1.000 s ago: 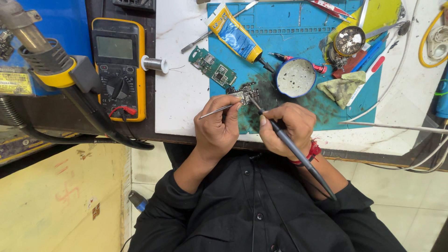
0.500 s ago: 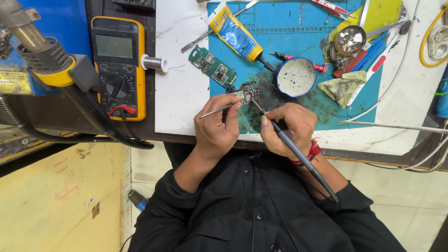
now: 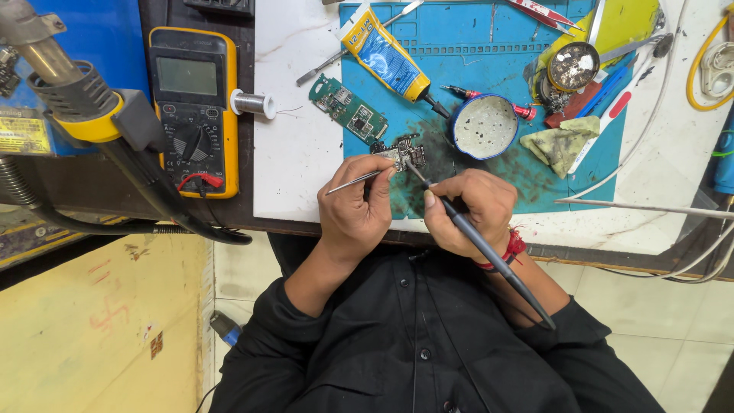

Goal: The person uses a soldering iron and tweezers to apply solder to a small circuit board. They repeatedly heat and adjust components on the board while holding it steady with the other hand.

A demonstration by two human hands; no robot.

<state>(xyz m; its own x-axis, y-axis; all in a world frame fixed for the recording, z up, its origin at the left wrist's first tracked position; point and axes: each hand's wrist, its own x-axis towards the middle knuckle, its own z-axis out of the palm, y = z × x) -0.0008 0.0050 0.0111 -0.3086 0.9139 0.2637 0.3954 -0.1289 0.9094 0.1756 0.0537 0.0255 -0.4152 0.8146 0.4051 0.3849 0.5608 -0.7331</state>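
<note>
Just one head-worn cam here, looking pretty much straight down from above the person's chest, close in on both hands at the near edge of the blue work mat (image 3: 489,46), with the white bench top (image 3: 294,176) and yellow floor (image 3: 99,329) around.

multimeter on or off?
Cannot tell for sure: the multimeter display looks blank, and the dial position is too small to read.

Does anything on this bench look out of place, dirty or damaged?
The blue mat carries a dark sooty smear around the small board being worked on. A crumpled stained cloth lies beside it. Otherwise nothing looks spilled or broken.
</note>
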